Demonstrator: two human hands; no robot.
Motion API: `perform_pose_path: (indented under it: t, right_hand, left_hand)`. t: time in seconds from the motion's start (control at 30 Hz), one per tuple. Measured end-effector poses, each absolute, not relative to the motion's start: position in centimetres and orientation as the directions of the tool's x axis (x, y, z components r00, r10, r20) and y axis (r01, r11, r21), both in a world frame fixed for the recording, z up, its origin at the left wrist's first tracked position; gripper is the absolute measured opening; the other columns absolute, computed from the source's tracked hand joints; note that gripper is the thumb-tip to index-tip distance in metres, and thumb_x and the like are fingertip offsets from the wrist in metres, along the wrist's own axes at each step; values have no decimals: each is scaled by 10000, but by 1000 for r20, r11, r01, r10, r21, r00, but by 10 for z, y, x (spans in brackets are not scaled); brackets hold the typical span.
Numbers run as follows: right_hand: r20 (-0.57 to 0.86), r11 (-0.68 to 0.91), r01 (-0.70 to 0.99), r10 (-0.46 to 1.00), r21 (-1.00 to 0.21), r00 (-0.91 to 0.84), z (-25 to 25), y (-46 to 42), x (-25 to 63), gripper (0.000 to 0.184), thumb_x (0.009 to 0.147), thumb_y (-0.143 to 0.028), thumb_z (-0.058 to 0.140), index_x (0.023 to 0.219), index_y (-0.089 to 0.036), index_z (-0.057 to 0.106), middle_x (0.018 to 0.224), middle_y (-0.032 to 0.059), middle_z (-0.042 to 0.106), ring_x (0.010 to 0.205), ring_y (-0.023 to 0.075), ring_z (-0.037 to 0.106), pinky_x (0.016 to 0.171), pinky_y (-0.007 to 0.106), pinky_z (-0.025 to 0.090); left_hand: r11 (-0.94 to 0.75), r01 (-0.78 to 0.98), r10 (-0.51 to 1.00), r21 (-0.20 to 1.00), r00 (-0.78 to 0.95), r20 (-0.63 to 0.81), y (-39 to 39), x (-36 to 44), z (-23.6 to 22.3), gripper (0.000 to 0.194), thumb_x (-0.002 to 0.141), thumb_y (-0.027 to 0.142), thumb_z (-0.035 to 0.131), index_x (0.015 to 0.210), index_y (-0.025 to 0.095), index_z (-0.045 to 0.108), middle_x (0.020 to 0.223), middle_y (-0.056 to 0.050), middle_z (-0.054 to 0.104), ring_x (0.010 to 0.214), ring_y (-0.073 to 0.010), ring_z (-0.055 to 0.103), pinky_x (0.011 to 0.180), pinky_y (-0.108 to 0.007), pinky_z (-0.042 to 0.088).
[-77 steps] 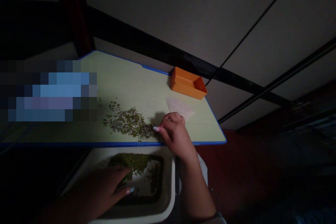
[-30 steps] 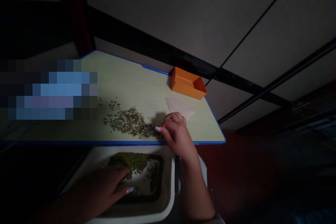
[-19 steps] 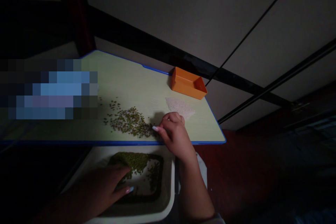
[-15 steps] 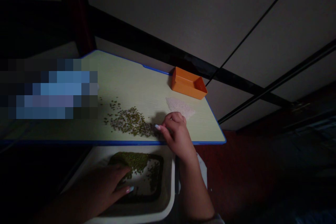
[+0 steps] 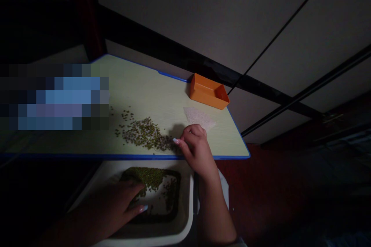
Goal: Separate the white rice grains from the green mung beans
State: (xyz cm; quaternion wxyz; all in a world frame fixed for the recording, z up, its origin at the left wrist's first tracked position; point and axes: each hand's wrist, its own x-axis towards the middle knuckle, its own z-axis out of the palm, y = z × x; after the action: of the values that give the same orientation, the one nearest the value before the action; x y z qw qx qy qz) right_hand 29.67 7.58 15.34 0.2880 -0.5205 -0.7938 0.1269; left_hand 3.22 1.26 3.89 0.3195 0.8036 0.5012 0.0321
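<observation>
My left hand [image 5: 127,197] reaches into a white basin [image 5: 189,208] below the table edge. Its thumb stands apart from the fingers, whose tips lie against a heap of small green beans [image 5: 153,175]. On the table, my right hand [image 5: 195,144] rests with its fingers curled down and the thumb pointing left. What lies under those fingers is hidden. Just left of the thumb spreads a pile of mixed green and darker beans [image 5: 145,133]. Past the knuckles is a thin patch of pale, rice-like grains [image 5: 198,116].
An orange open box [image 5: 205,98] stands near the far right corner of the pale table [image 5: 139,85], which has a blue rim. Behind it are cabinet panels [image 5: 203,19]. A pixelated area covers the table's left side. Red-brown floor [image 5: 246,185] shows at the right.
Almost nothing differs. A dark bean now shows near the table's front edge, below the pile. Both hands keep nearly the same place.
</observation>
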Motion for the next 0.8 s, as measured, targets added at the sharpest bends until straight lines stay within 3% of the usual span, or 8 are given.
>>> perform_pose_path:
  t: [0.17, 0.4, 0.8]
  right_hand:
    - [344, 396, 782, 906, -482, -246, 152, 77, 297, 229, 1099, -246, 745, 871, -240, 727, 1073, 81, 740, 1111, 280, 625, 1004, 435, 437]
    - [347, 441, 745, 890, -500, -295, 152, 76, 296, 211, 1088, -253, 761, 880, -236, 731, 1060, 77, 734, 1121, 280, 634, 1005, 435, 445]
    - [364, 456, 715, 884, -530, -294, 146, 72, 301, 228, 1085, -259, 755, 862, -247, 710, 1069, 69, 737, 1128, 283, 654, 1019, 453, 458]
  left_hand:
    - [-295, 795, 817, 530, 498, -292, 12, 30, 41, 510, 949, 466, 679, 1374, 263, 875, 1405, -181, 896, 1317, -460, 842, 1161, -618, 651]
    - [-307, 773, 830, 555, 503, -242, 11, 26, 29, 473, 948, 477, 690, 1347, 308, 880, 1378, -132, 914, 1270, -410, 863, 1135, -560, 663]
    - [-339, 810, 813, 479, 509, -285, 13, 31, 34, 456, 964, 435, 681, 1353, 297, 874, 1350, -139, 919, 1247, -402, 866, 1105, -555, 665]
